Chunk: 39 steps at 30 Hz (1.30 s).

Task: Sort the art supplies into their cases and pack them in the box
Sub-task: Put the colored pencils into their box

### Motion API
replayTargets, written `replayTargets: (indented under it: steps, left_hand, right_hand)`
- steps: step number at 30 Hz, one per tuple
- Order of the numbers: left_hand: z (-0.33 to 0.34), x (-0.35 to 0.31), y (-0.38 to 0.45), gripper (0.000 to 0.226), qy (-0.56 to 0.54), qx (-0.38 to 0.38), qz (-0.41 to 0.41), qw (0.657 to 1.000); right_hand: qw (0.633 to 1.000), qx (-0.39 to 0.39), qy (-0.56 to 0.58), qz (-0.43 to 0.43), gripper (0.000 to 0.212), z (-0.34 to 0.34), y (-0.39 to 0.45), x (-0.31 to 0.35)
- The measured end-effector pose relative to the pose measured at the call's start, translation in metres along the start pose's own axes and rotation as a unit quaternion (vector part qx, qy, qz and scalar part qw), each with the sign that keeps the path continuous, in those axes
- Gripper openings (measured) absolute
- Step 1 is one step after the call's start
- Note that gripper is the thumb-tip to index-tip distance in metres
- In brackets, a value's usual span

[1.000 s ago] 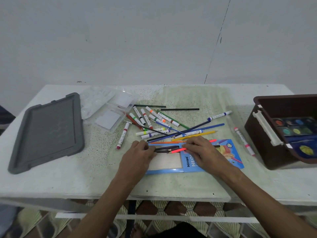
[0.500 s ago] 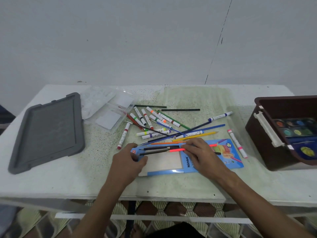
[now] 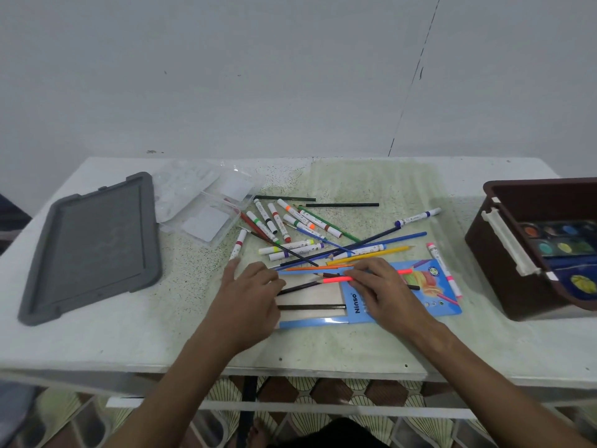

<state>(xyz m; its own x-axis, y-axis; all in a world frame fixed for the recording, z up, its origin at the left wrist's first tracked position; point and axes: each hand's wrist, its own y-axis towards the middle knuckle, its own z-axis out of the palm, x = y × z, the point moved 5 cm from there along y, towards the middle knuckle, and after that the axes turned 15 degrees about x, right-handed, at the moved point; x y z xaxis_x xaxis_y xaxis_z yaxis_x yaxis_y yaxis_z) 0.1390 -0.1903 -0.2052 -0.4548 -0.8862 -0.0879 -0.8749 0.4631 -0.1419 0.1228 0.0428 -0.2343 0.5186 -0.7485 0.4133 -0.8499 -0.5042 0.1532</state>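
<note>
The brown box (image 3: 504,253) is being cut off by the right edge, so only part of the paint palette (image 3: 555,237) inside it is showing. The left end of the blue pencil case (image 3: 400,305) is lying hidden under the left hand (image 3: 248,294), and the right hand (image 3: 384,286) is covering its middle. Near the far left of the bench (image 3: 97,347), the clear plastic case (image 3: 206,218) is blending into the surface and is hard to trace.

The right hand's fingers (image 3: 361,270) are curling over a neon pink pencil (image 3: 336,280) lying across the case's window; they seem to be pinching it, though the grip itself is being hidden by the knuckles. The left hand is lying flat, fingers straight and loosely spread, pressing on the case's left end, with 1 finger reaching out toward a red-banded marker (image 3: 238,247).

Both forearms are reaching in from the bottom edge, palms down, wrists low over the bench. A dark pencil (image 3: 311,307) is sitting inside the case window. The loose pile of markers and pencils (image 3: 303,231) is lying just beyond the hands. A grey lid (image 3: 90,247) is resting flat at the left, well apart from the box.
</note>
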Motion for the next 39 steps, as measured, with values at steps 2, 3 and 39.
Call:
replayTargets:
  steps: [2,3,39]
  left_hand:
    - [0.003,-0.003,0.005,0.032,0.037,0.042,-0.022,0.998]
    - [0.005,-0.003,0.007,0.035,0.046,0.060,-0.027,0.997]
    - [-0.004,-0.004,0.000,0.057,-0.239,-0.054,-0.140,0.959]
  right_hand:
    - [1.000,-0.005,0.003,0.003,0.023,-0.001,0.000,-0.001]
    - [1.000,-0.007,0.005,0.008,0.024,-0.003,0.000,-0.002]
    - [0.996,0.000,-0.063,-0.057,0.029,-0.001,0.013,0.014]
